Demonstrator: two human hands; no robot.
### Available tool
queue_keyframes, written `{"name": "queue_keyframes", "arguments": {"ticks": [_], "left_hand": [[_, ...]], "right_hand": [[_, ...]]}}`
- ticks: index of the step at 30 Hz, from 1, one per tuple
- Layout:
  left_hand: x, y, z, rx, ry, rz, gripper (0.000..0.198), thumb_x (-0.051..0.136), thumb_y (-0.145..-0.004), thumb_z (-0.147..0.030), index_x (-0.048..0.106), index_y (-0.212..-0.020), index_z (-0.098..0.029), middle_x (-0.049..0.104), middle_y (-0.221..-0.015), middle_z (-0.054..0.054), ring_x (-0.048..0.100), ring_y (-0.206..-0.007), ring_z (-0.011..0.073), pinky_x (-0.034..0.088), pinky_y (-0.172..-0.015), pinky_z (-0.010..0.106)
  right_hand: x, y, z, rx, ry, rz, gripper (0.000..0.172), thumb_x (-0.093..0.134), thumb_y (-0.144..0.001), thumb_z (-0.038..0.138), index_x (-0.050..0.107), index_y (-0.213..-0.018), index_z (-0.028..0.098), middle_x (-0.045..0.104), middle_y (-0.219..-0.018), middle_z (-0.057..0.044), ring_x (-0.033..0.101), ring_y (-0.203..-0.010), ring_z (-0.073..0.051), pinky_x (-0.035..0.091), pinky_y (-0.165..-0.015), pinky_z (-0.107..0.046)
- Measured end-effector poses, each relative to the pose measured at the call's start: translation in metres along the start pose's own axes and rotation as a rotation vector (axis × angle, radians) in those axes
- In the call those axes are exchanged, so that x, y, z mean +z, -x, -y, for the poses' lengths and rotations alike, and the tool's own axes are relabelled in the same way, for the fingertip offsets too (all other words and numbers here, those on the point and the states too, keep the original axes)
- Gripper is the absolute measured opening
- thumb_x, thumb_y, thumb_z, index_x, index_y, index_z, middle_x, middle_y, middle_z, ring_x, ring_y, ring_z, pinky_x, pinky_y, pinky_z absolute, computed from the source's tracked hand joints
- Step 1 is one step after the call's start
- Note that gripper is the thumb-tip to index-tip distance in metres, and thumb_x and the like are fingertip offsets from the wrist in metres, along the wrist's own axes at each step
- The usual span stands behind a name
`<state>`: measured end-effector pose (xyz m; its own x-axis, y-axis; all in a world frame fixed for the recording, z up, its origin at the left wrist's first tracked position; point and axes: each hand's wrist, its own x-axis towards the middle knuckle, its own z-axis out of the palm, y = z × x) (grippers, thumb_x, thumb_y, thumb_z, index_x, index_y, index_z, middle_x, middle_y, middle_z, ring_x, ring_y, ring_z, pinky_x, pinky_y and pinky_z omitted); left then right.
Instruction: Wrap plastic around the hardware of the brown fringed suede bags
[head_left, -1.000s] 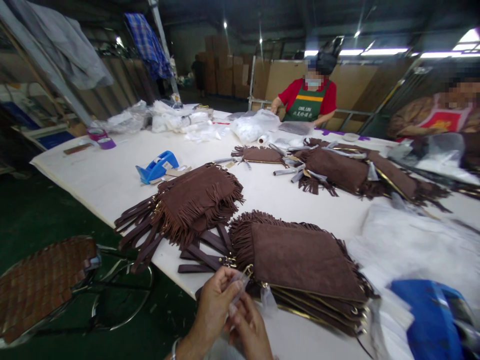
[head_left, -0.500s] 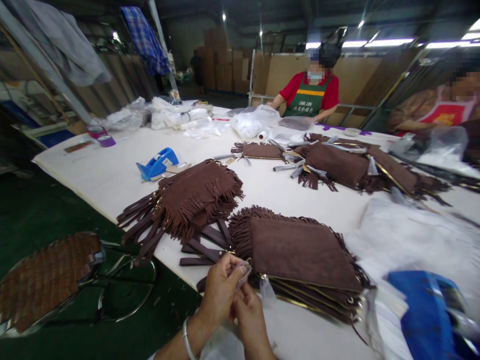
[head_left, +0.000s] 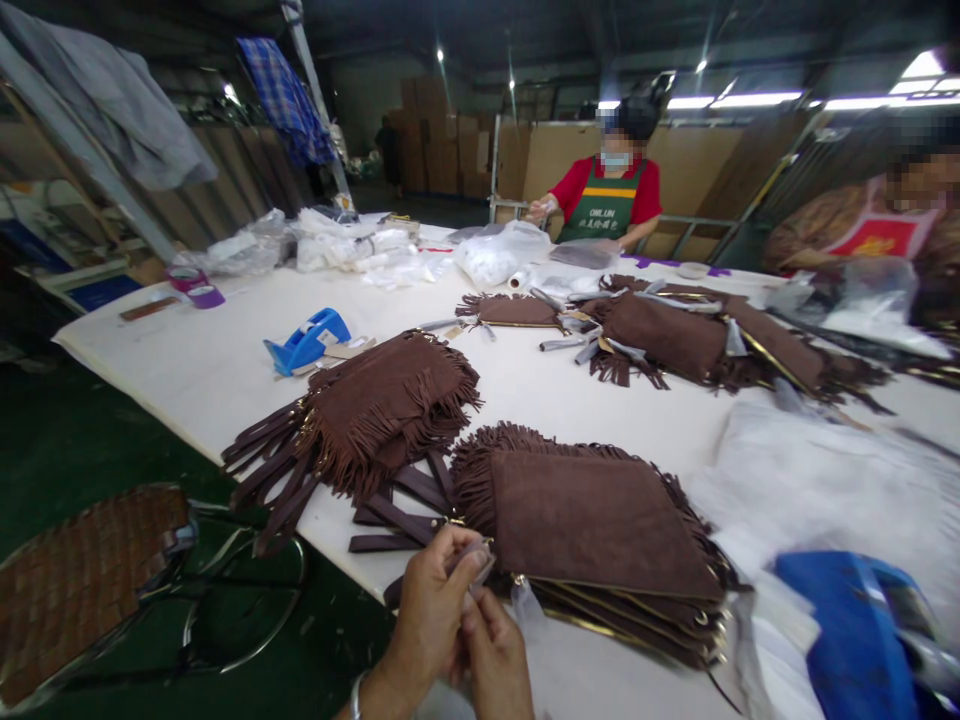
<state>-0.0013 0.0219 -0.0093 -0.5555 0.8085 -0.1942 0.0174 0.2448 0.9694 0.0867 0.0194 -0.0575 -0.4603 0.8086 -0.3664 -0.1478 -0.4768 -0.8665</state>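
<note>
At the left side of a stack of dark brown fringed pouches (head_left: pixel 600 525), my left hand (head_left: pixel 429 612) pinches a small piece of translucent plastic wrap (head_left: pixel 480 565) beside the gold strap hardware. Just below and to the right, my right hand (head_left: pixel 495 655) has its fingers closed at the lower end of the same piece. Exactly how the wrap sits on the hardware is hidden by my fingers. Another plastic wrap (head_left: pixel 529 606) hangs from a zipper pull at the stack's front edge. Brown wrist straps (head_left: pixel 390 520) stick out to the left of the stack.
A second pile of fringed pouches (head_left: pixel 390 400) lies left of centre, near a blue tape dispenser (head_left: pixel 309 340). More pouches (head_left: pixel 667 335) lie farther back. A larger blue dispenser (head_left: pixel 840 625) stands at right. Two people work across the table; a stool (head_left: pixel 90 585) is at left.
The view has shifted slightly, and my hands keep their pinch on the plastic wrap beside the stack. Across the table, the person in the green apron has raised one hand.
</note>
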Motion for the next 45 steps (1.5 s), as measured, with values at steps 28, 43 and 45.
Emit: {"name": "queue_keyframes", "arguments": {"ticks": [28, 43, 45], "left_hand": [[-0.025, 0.015, 0.023, -0.122, 0.256, 0.092, 0.021, 0.069, -0.076, -0.037, 0.067, -0.080, -0.016, 0.068, -0.075, 0.003, 0.060, -0.071, 0.0175, 0.044, -0.069, 0.026], [-0.022, 0.004, 0.007, -0.105, 0.226, 0.091, 0.016, 0.070, -0.069, -0.030, 0.061, -0.070, -0.016, 0.061, -0.062, 0.000, 0.056, -0.058, 0.0137, 0.042, -0.057, 0.023], [-0.023, 0.003, 0.006, -0.153, 0.274, 0.100, 0.016, 0.070, -0.068, -0.028, 0.060, -0.073, -0.016, 0.061, -0.061, -0.001, 0.054, -0.054, 0.0123, 0.040, -0.053, 0.022]], "right_hand": [[-0.011, -0.011, 0.010, 0.023, 0.003, -0.161, 0.049, 0.070, -0.070, 0.057, 0.068, -0.087, 0.011, 0.035, -0.049, 0.008, 0.026, -0.044, -0.006, 0.019, -0.040, -0.020], [-0.007, -0.007, 0.021, -0.042, -0.062, -0.162, 0.036, 0.073, -0.071, 0.047, 0.061, -0.083, 0.015, 0.046, -0.054, 0.007, 0.036, -0.048, -0.007, 0.028, -0.045, -0.021], [-0.010, -0.004, 0.020, -0.034, -0.045, -0.151, 0.037, 0.073, -0.071, 0.046, 0.062, -0.087, 0.014, 0.046, -0.054, 0.007, 0.036, -0.048, -0.007, 0.029, -0.046, -0.021]]}}
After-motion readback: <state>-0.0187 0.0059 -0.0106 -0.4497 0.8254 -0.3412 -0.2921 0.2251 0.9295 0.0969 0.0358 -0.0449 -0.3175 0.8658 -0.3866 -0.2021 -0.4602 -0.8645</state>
